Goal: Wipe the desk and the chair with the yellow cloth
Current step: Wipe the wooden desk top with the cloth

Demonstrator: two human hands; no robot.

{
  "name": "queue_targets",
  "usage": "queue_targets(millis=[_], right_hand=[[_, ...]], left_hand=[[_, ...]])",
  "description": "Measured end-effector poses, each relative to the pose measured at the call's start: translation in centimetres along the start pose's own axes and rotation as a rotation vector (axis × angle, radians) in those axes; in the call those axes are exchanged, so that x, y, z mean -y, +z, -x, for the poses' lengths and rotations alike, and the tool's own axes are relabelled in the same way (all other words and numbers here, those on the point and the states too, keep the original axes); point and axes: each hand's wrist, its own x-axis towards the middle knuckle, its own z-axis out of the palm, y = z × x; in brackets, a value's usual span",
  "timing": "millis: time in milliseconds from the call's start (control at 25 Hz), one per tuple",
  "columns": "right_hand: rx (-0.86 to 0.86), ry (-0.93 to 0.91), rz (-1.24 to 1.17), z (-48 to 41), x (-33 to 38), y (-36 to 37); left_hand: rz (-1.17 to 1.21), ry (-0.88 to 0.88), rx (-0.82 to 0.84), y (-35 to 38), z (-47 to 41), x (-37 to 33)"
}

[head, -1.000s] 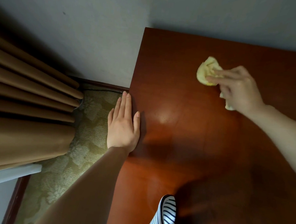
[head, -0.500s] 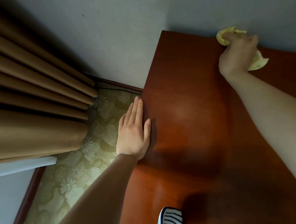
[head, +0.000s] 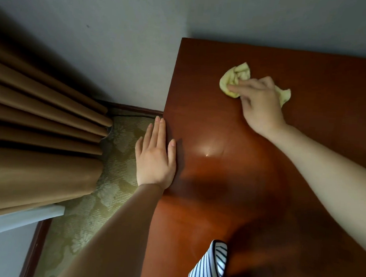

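Yellow cloth (head: 235, 81) is lying bunched on the desk (head: 260, 186), pinched under the right hand (head: 260, 104); the left hand (head: 155, 158) is resting flat (fingers together) at the edge. Loosely wadded, it risks skipping patches.

Curtain (head: 39, 129), carpet (head: 110, 198) and wall (head: 119, 38).
Brown pleats are hung at left; the patterned carpet is laid below the grey wall.

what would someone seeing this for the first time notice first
The glossy red-brown desk fills the right side, and on its far part the right hand grips a crumpled yellow cloth. The left hand lies flat at the desk's left edge, with brown curtain folds at far left.
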Motion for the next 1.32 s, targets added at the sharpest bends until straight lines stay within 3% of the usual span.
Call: queue_targets(millis=[280, 440, 600, 960, 1160, 1320], right_hand=[[0.012, 0.178, -0.059, 7.6, 4.4, 0.8], [-0.025, 0.313, -0.057, 11.3, 8.0, 1.8], [-0.062, 0.357, -0.035, 16.6, 13.9, 4.0], [-0.071, 0.270, -0.047, 29.2, 27.1, 7.5], [0.044, 0.212, -0.093, 34.8, 29.1, 7.9], [0.260, 0.157, -0.016, 37.6, 27.4, 5.6]], left_hand=[[-0.074, 0.015, 0.122, 0.3, 0.0, 0.0], [-0.178, 0.314, 0.259, -0.8, 2.7, 1.7], [-0.243, 0.494, 0.350, -3.0, 8.3, 6.1], [-0.276, 0.555, 0.482, -7.9, 14.7, 12.6], [-0.197, 0.568, 0.582, -8.9, 16.6, 13.5], [-0.145, 0.524, 0.711, -9.1, 18.5, 13.1]])
